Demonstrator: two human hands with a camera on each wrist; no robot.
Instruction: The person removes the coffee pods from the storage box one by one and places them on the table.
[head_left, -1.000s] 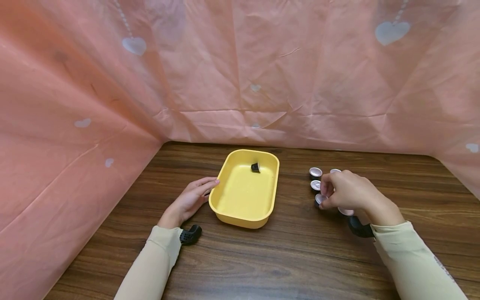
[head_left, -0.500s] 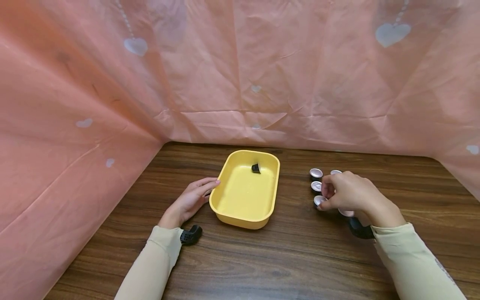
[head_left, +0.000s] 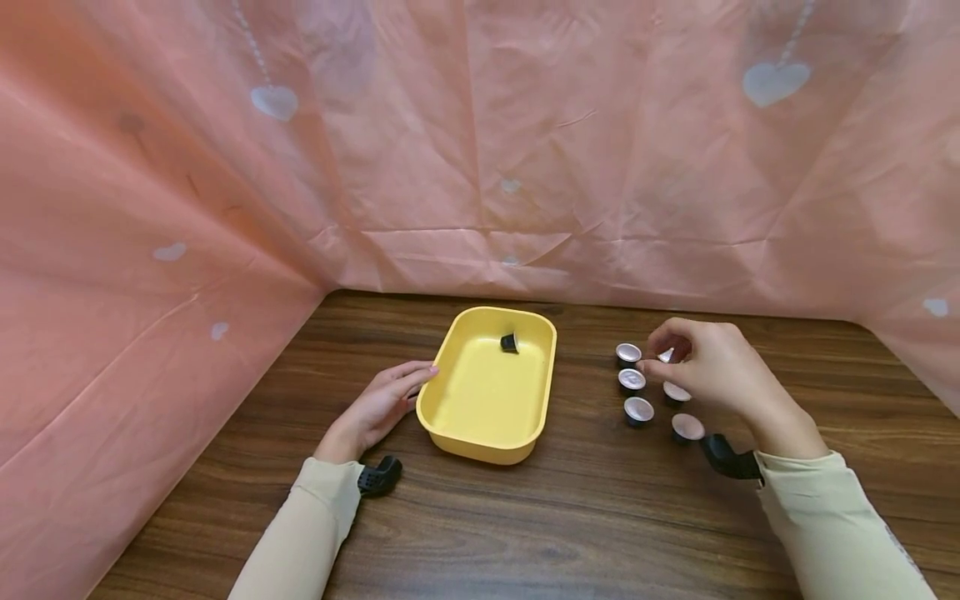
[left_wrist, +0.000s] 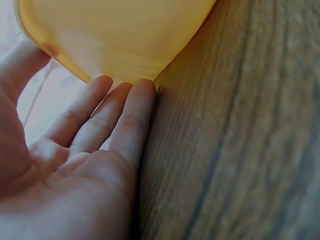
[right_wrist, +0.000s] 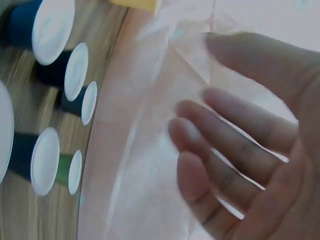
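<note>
Several dark coffee capsules (head_left: pixel 638 410) stand lid up in two rough columns on the table's right side. My right hand (head_left: pixel 705 358) hovers over the far end of the right-hand column, partly hiding the rearmost capsule there. Its fingers are loosely bent with nothing between them, as the right wrist view shows, where a green capsule (right_wrist: pixel 64 169) stands among the dark ones. My left hand (head_left: pixel 378 408) rests at the left side of a yellow tray (head_left: pixel 432 408), its nearly straight fingertips touching the outer wall (left_wrist: pixel 120 60). One black capsule (head_left: pixel 509 343) lies on its side inside the tray.
The wooden table (head_left: pixel 525 533) reaches back to a pink curtain (head_left: pixel 480 167) with pale hearts. That curtain also closes off the left side. A black wrist strap piece (head_left: pixel 727 457) juts out below my right hand, near the closest capsule.
My right hand has let go of the near capsule in the left column and moved up and away over the far capsules. My left hand and the tray stay put.
</note>
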